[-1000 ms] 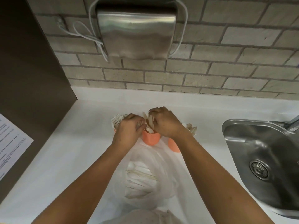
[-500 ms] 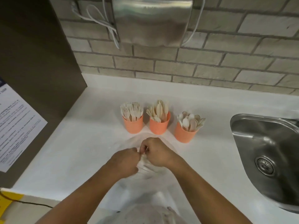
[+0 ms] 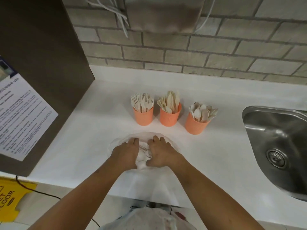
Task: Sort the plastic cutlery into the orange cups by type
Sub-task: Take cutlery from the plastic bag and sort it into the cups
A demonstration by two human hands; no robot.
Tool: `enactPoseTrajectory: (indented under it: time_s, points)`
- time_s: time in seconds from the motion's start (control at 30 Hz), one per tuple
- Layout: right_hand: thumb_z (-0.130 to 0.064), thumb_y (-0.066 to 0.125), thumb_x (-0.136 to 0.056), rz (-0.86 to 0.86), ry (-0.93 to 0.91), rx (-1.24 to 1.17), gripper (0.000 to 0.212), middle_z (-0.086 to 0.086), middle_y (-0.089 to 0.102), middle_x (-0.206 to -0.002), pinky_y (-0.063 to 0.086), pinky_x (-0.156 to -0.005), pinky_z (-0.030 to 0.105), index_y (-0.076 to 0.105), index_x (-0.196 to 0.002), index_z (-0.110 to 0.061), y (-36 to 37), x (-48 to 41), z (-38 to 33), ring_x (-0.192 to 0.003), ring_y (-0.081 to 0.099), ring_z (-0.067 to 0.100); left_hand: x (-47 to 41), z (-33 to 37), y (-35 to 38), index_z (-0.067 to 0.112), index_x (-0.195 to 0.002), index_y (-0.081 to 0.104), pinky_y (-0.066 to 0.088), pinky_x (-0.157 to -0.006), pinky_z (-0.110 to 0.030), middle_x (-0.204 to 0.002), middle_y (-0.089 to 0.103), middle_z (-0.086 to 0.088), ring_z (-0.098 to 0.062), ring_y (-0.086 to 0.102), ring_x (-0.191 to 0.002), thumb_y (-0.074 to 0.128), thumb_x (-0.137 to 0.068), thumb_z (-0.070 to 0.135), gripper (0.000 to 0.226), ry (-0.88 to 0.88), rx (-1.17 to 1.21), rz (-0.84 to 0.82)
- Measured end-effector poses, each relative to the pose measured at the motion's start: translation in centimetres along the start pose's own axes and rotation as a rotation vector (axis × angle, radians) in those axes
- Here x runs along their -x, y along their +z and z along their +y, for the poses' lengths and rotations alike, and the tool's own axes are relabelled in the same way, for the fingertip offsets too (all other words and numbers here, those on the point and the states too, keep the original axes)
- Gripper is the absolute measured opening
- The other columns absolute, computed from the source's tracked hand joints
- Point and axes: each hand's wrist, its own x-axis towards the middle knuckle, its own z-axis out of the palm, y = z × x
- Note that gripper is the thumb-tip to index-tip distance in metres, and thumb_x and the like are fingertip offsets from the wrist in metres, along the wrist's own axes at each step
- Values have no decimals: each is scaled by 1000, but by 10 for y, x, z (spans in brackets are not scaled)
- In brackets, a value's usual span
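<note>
Three orange cups stand in a row on the white counter (image 3: 83, 146). The left cup (image 3: 143, 117) holds forks, the middle cup (image 3: 169, 118) holds knives, and the right cup (image 3: 196, 126) holds spoons. In front of them lies a clear plastic bag (image 3: 143, 156), crumpled, with a few pale pieces inside that I cannot make out. My left hand (image 3: 124, 153) and my right hand (image 3: 162, 154) press in on the bag from both sides and bunch it between them. Both hands are well short of the cups.
A steel sink (image 3: 274, 146) is sunk into the counter at the right. A brown panel (image 3: 41, 63) with a paper notice (image 3: 20, 117) walls off the left. A brick wall is behind, with a dryer and cables above. A yellow floor sign (image 3: 11, 198) stands at lower left.
My hands left the middle cup and came back toward me onto the plastic bag, then bunched it up. All three cups are now uncovered, and my view has pulled back.
</note>
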Motion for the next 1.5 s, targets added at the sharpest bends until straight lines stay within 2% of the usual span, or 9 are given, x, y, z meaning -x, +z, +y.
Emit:
enactPoseTrajectory:
  time_s: [0.1,0.43,0.57,0.7,0.8,0.9,1.07,1.17,1.5]
  points:
    - [-53,77,-76,-17,16,30,85,12,36,-139,41,-95,47,41,-139,-11,6,7,-1,-127,36,36,0,-4,3,12,-165,3,49,-108,-41,-168,25,-6,-30,47,-142,84,-77,45,124,3,52,5]
    - [-12,61,-90,122,54,86,38,15,57,-120,46,-77,40,48,-125,-7,19,6,-4,-104,58,35,1,-14,5,19,-164,13,48,-105,-34,-165,35,1,-22,48,-143,90,-73,38,120,100,166,75]
    - [-15,55,-99,-19,-249,-129,4,9,42,-85,35,-64,33,54,-96,-15,5,28,-13,-74,42,23,4,-21,-6,27,-160,30,44,-103,-25,-155,45,14,-14,54,-133,90,-72,36,106,139,349,87]
    - [-8,42,-103,183,32,-113,28,15,65,-121,43,-101,33,62,-122,-1,5,35,0,-115,59,31,3,-30,-9,38,-142,52,54,-92,-28,-135,63,15,-10,63,-108,88,-70,29,82,196,381,27]
    - [-10,38,-104,183,-25,-269,31,6,66,-116,39,-88,21,60,-126,-6,-1,42,-2,-105,59,17,4,-33,-12,31,-149,51,47,-101,-25,-139,59,13,-15,59,-123,91,-73,21,86,205,458,4]
    - [-10,43,-99,212,-106,-495,43,-6,62,-132,37,-101,22,54,-140,-18,-17,44,-2,-116,54,10,5,-39,-25,27,-160,35,43,-105,-24,-152,49,10,-16,55,-130,92,-74,25,103,211,494,-95]
    - [-11,56,-92,269,-106,-787,31,-21,65,-90,48,-77,24,61,-107,-38,-41,48,-2,-80,59,-1,17,-44,-61,34,-162,29,56,-91,-25,-152,49,16,-3,70,-103,94,-72,35,111,241,622,-162]
    - [-13,66,-89,254,-82,-897,7,-10,56,-68,46,-56,31,63,-90,-19,-52,49,2,-57,52,6,30,-30,-86,37,-149,50,63,-78,-33,-127,64,7,-15,76,-92,91,-79,29,81,317,910,-29]
    - [-14,67,-98,37,-156,-1284,23,15,64,-89,28,-42,22,64,-107,8,-72,58,14,-48,37,13,21,14,-97,19,-118,68,57,-61,-29,-92,73,-5,-17,67,-66,81,-90,15,31,382,1221,283]
